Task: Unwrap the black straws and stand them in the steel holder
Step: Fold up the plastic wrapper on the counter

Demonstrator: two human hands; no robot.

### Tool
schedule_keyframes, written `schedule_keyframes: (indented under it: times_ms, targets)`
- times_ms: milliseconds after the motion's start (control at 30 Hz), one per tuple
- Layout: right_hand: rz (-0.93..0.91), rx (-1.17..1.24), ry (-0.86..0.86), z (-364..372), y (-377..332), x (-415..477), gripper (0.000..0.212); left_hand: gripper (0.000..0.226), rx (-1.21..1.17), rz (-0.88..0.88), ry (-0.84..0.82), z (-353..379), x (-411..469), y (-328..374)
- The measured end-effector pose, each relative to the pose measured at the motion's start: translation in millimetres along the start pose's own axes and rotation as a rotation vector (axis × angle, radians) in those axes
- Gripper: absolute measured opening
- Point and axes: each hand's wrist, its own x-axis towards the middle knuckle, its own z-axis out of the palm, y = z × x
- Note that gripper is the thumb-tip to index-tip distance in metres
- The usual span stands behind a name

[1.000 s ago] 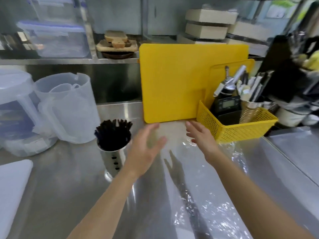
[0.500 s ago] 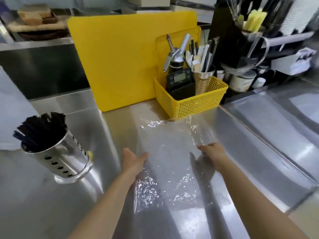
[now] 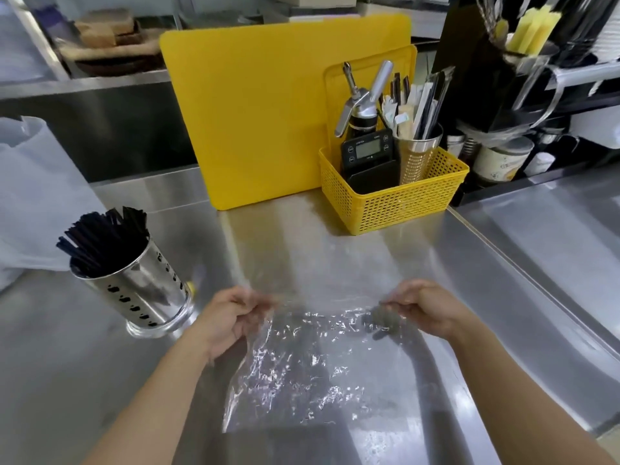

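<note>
While my left hand point(image 3: 231, 317) and right hand point(image 3: 424, 308) pinch the clear wrap point(image 3: 302, 364) at its far corners, I judge it light, limp, slippery.

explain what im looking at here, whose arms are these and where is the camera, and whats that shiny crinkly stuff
There is no machine here: the arms belong to a person, filmed by a wide-angle camera on their head, looking forward and down. The left hand and right hand each pinch a far corner of a clear plastic wrapper, the crinkly sheet lying on the steel counter. To the left stands a perforated steel holder filled with black straws, standing up. Behind are a yellow cutting board leaning upright and a yellow basket holding a small digital timer or scale, a metal dispenser and a cup of utensils. No straws show in the wrapper.
</note>
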Motion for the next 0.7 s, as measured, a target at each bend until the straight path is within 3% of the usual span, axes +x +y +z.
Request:
schedule_keyframes:
  times_ms: [100, 200, 300, 367, 467, 567, 667, 700]
  targets:
    - [-0.041, -0.143, 0.005, 11, -3, 1, 0.053, 0.059, 0.193, 0.105, 0.047, -5, -5, -6]
    - [-0.144, -0.453, 0.004, 21, -8, 3, 0.054, 0.059, 0.388, 0.221, 0.05, -13, -7, -6]
    - [-0.28, -0.502, 0.015, 33, -18, 5, 0.044, 0.064, 0.531, 0.278, -0.033, -17, -13, 1]
    - [-0.303, -0.523, -0.103, 43, -26, 6, 0.032, 0.064, 0.599, 0.295, -0.099, -12, -20, 8]
    - [-0.084, -0.6, -0.483, 65, -31, 2, 0.033, 0.046, 0.652, 0.353, -0.179, -2, -28, 17]
    - [0.04, -0.81, -0.686, 89, -28, -3, 0.043, 0.05, 0.549, 0.42, -0.143, 1, -33, 25]
    - [-0.057, -0.8, -0.629, 100, -30, -8, 0.025, 0.041, 0.315, 0.498, -0.129, -12, -42, 35]
    - [-0.113, -0.747, -0.571, 100, -32, -9, 0.023, 0.051, 0.177, 0.469, -0.103, -17, -44, 38]
